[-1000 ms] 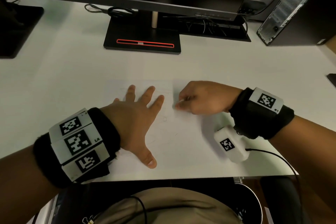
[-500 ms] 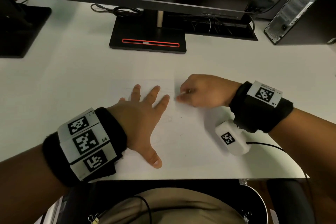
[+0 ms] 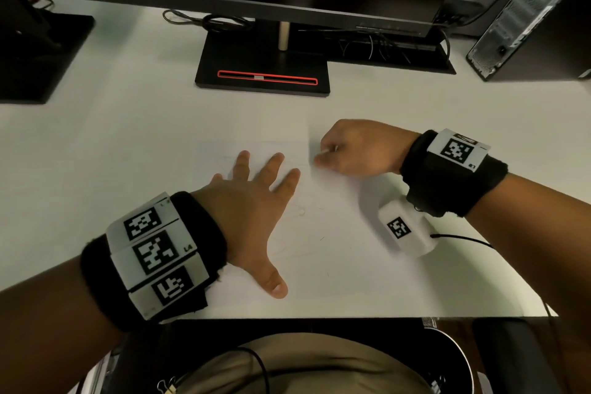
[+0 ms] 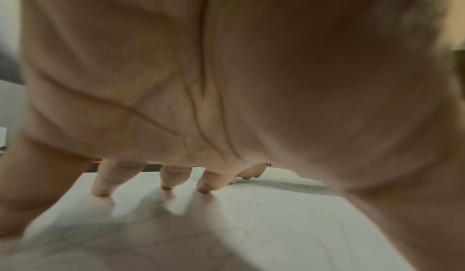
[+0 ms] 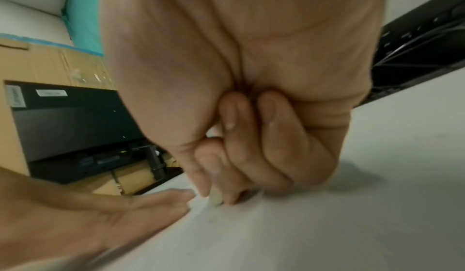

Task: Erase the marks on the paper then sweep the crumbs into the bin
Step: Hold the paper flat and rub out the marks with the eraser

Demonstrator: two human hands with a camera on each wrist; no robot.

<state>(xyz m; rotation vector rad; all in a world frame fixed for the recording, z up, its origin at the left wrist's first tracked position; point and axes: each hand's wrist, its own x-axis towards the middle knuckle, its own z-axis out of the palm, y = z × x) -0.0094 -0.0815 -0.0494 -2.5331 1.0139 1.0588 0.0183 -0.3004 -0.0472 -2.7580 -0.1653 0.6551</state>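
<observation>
While faint marks remain mid-frame on the paper, right hand pinches eraser; left hand presses flat, fingers spread. Erasing underway; sweeping not begun.

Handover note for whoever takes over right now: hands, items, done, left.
Left hand: flat, fingers spread, pressing the paper down on the desk.
Right hand: pinches a small eraser, tip on the paper near its far edge.
Done: erasing is under way; faint pencil marks remain mid-sheet.
Left: finish erasing, then sweep the crumbs into the bin, below the desk's near edge at the right.
</observation>
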